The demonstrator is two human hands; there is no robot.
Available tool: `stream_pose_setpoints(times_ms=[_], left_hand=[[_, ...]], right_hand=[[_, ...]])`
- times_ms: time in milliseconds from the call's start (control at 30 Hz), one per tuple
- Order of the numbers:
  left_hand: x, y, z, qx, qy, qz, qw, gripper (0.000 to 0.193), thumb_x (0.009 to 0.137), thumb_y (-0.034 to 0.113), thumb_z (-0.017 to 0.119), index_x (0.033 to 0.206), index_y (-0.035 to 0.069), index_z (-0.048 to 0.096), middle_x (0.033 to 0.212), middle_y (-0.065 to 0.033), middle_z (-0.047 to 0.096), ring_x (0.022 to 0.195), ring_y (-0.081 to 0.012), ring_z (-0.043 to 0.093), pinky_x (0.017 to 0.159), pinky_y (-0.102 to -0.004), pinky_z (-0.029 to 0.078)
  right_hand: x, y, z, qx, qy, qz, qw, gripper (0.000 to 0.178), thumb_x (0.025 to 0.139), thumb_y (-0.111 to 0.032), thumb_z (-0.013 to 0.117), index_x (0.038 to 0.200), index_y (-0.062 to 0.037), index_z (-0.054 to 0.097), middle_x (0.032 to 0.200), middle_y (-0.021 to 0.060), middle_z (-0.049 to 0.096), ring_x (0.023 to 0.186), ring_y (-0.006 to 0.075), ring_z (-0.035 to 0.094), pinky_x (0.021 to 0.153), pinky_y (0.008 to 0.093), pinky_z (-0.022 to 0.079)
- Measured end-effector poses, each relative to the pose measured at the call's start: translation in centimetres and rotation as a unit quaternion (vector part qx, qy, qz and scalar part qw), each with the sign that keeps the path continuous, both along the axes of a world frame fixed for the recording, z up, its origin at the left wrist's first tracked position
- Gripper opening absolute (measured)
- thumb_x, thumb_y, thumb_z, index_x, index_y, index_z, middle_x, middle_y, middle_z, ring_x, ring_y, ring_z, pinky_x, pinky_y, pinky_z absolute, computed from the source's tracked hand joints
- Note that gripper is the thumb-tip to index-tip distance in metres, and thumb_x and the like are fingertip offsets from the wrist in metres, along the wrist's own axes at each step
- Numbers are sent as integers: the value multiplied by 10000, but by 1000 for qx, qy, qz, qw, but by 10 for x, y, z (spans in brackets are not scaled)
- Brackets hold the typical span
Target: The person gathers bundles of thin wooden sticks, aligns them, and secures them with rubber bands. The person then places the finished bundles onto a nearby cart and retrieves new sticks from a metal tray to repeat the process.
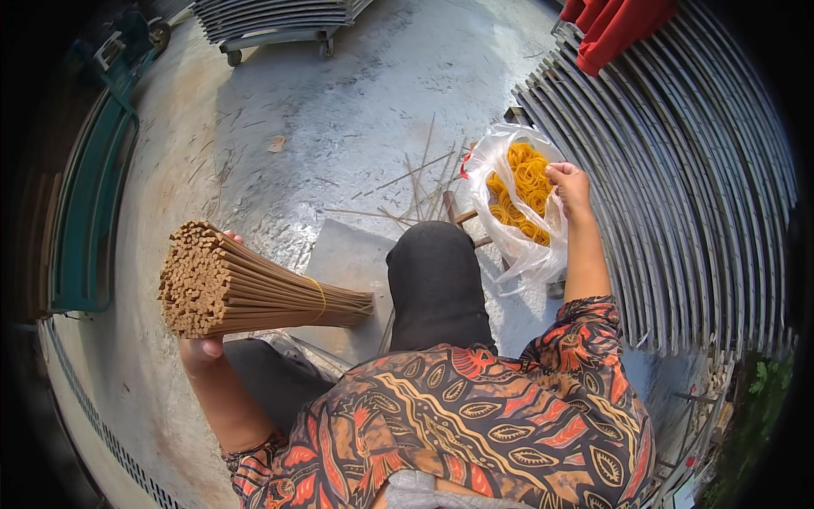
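Observation:
A thick bundle of brown incense sticks (254, 284) lies across my left hand (203, 349), its fat ends to the left. My thumb shows below it and fingertips show above. One yellow rubber band circles the bundle near its thin right end. At the right, my right hand (570, 184) is at the edge of a white plastic bag (483, 161), thumb and forefinger pinched together. Yellow rubber bands (527, 182) fill the bag. Whatever the pinch holds, if anything, is too small to make out.
Stacked metal-edged racks (661, 187) rise close on the right, with a red cloth (619, 30) over them. A wheeled cart (280, 36) stands at the far side. Loose sticks (415, 182) litter the concrete floor ahead. A green metal frame (89, 212) stands at the left.

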State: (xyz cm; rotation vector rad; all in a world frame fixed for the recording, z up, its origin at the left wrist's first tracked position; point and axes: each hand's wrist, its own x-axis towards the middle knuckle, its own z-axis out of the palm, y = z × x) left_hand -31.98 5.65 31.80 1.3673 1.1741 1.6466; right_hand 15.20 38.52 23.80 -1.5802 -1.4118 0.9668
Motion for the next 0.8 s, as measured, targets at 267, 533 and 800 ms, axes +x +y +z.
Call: stream_pose_setpoints(times_ms=[267, 533, 800], left_hand=[[-4, -5, -8, -9, 45, 26, 999, 1017, 661, 704, 619, 1330, -20, 369, 1312, -192, 448, 1225, -321, 431, 1040, -468, 316], [-1, -4, -6, -38, -63, -3, 997, 1087, 564, 607, 749, 1338, -30, 328, 1317, -178, 439, 1212, -290, 442, 1026, -424, 343], [19, -1, 28, 14, -195, -47, 980, 1289, 423, 257, 900, 1429, 43, 124, 1300, -137, 443, 1215, -250, 437, 1042, -382, 328]], right_hand=[[23, 6, -23, -30, -14, -43, 999, 115, 707, -86, 704, 796, -23, 669, 665, 22, 605, 556, 85, 516, 500, 217, 398], [-13, -13, 44, -25, 79, 20, 996, 123, 753, -89, 667, 860, -45, 625, 697, 11, 613, 555, 56, 514, 457, 181, 352], [-237, -118, 122, 33, 82, 436, 896, 129, 857, -108, 618, 924, 2, 620, 761, 14, 622, 675, 49, 545, 599, 193, 441]])
